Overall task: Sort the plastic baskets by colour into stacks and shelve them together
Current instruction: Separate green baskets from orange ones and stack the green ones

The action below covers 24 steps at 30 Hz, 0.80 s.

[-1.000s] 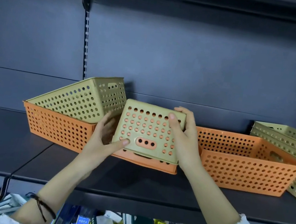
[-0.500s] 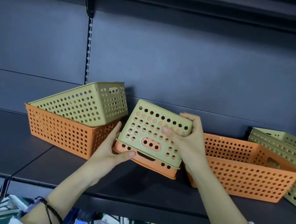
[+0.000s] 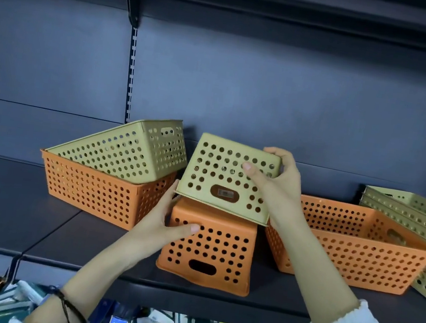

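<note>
Right hand [image 3: 277, 186]: clamped on the small green basket [image 3: 227, 178], lifted clear, tilted.
Left hand [image 3: 164, 222]: gripping the small orange basket [image 3: 208, 250] on the shelf [image 3: 61, 236].
Risk: orange basket near the shelf's front edge; a tug could tip it off.

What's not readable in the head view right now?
- Green basket stack: cut by the right frame edge, count unclear.
- Label in the small green basket handle slot: too small to read.
- Items below the shelf: cut by the bottom edge, blurred.
- Large orange basket left end: hidden behind the right hand.
</note>
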{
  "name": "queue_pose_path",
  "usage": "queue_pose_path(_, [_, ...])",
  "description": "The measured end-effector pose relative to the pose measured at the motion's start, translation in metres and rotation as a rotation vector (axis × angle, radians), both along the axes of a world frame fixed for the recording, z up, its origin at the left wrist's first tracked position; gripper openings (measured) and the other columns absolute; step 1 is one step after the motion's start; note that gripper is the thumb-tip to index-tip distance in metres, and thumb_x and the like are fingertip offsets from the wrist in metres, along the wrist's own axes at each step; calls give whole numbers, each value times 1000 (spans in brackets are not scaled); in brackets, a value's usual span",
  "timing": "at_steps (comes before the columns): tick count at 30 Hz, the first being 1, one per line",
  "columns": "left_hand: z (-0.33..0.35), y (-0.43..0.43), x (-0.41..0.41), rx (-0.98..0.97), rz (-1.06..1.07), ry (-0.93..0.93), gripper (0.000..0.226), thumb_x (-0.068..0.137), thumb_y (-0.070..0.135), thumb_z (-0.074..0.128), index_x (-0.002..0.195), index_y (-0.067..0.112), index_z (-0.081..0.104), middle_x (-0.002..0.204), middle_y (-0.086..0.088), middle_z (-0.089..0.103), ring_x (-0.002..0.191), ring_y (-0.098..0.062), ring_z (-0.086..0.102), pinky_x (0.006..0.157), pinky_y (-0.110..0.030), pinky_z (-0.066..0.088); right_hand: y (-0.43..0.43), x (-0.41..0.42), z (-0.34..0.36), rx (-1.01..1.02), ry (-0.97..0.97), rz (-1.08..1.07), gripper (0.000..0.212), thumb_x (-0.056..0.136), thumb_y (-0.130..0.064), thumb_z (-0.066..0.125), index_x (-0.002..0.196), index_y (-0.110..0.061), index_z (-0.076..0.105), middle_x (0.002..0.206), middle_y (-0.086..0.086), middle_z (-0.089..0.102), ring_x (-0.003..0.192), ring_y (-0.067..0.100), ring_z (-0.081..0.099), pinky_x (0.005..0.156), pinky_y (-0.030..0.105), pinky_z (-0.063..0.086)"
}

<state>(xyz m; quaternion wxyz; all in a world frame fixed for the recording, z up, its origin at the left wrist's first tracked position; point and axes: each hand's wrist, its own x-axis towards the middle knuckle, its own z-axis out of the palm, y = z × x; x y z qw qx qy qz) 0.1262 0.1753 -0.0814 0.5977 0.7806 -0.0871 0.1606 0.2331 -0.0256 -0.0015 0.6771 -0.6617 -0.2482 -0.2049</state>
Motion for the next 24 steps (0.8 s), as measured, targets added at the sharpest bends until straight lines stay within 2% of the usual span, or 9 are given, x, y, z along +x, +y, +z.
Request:
queue_pose_path(3, [13,-8,2,-12,35,-49,87,76,45,68,148,37,20,131,39,38,113,31,35,101,-10,35,4,-2,0,0,-6,-28,48,52,-48,82,92,-53,57,118,1,61,105,25,66,88,48,55])
queue_pose_path(5, [18,-11,2,-1,75,-87,80,80,46,59,150,33,22,130,39,37,111,33,32,110,-18,30,2,-4,6,8,-18,-21,49,52,-49,82,94,-53,57,119,1,61,106,25,66,87,48,56])
queue_pose_path(10, [42,-7,7,130,134,-255,66,91,47,47,151,23,33,147,15,47,134,5,41,115,-27,33,-10,-20,32,6,-134,-7,46,61,-45,82,99,-51,56,121,2,59,107,23,65,86,46,57])
queue_pose_path(12, [58,-7,10,141,142,-340,61,93,42,47,148,20,36,145,13,50,131,7,45,111,-21,36,-16,-24,43,32,-199,43,45,75,-33,78,112,-42,55,117,-1,61,105,14,66,84,39,57])
queue_pose_path(15, [79,-5,15,94,172,-477,55,97,31,47,149,18,33,144,16,46,132,9,42,106,-12,35,-24,-27,55,98,-252,201,37,94,-17,60,128,-26,48,108,-20,66,102,-2,63,81,21,52])
queue_pose_path(17, [89,-2,18,92,138,-544,54,100,22,46,151,18,28,150,13,42,137,5,38,108,-13,33,-27,-27,58,109,-255,235,41,95,-30,56,135,-31,44,119,-25,62,114,-2,58,89,22,49])
queue_pose_path(20, [98,2,20,225,105,-598,59,101,26,49,154,28,22,158,16,32,147,-4,24,120,-29,23,-32,-22,60,198,-219,300,51,92,-49,49,141,-40,37,143,-10,50,128,8,52,98,32,48])
queue_pose_path(22, [108,1,20,281,72,-622,63,100,32,48,154,33,16,160,21,25,149,-3,17,122,-33,19,-35,-21,64,287,-236,345,65,85,-62,55,141,-35,37,151,1,43,135,19,47,103,38,45])
queue_pose_path(24, [120,-5,19,288,23,-663,62,103,22,43,157,25,11,162,15,22,149,-2,19,121,-31,20,-36,-20,71,349,-271,373,69,76,-67,61,132,-29,46,147,10,45,132,27,47,104,42,43])
